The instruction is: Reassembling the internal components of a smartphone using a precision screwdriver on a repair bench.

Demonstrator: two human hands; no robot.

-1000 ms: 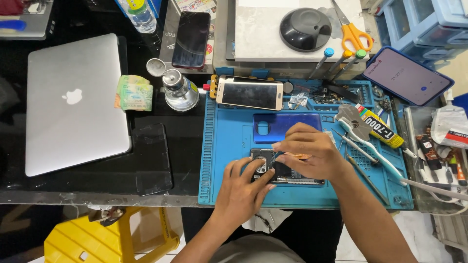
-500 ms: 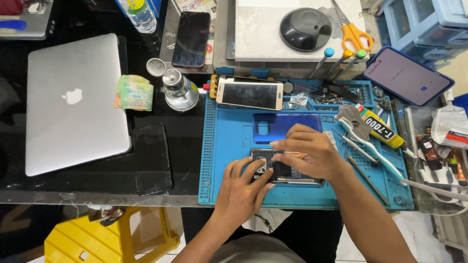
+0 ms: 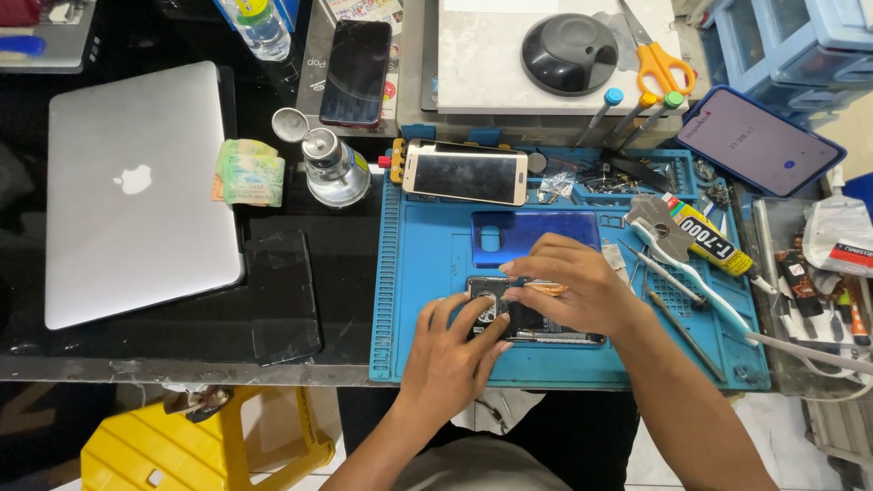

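Your whole bench is pretty packed: closed silver laptop [image 3: 136, 191] on the left, blue repair mat [image 3: 436, 264] in the middle, and tools crowded along the mat's right side. The opened phone [image 3: 532, 318] sits near the mat's front edge, right in front of you, with its blue back cover [image 3: 536, 232] lying just behind it.

Your left hand [image 3: 455, 350] is pressed down on the phone's left end, fingers spread flat, pinning it rather than gripping it. Your right hand [image 3: 568, 286] hovers over the middle of the phone, fingertips pinched on a thin orange strip [image 3: 544, 288], maybe a flex or a pick, too small to tell.

Stuff I'd watch: if you tug that strip at an angle, it looks like it could tear or yank whatever it's attached to. The phone could also skate if your left hand lifts off. And the glue tube [image 3: 705, 236] and white-handled tool [image 3: 696, 273] sit near your right wrist, so a quick pull back might knock them onto the board.
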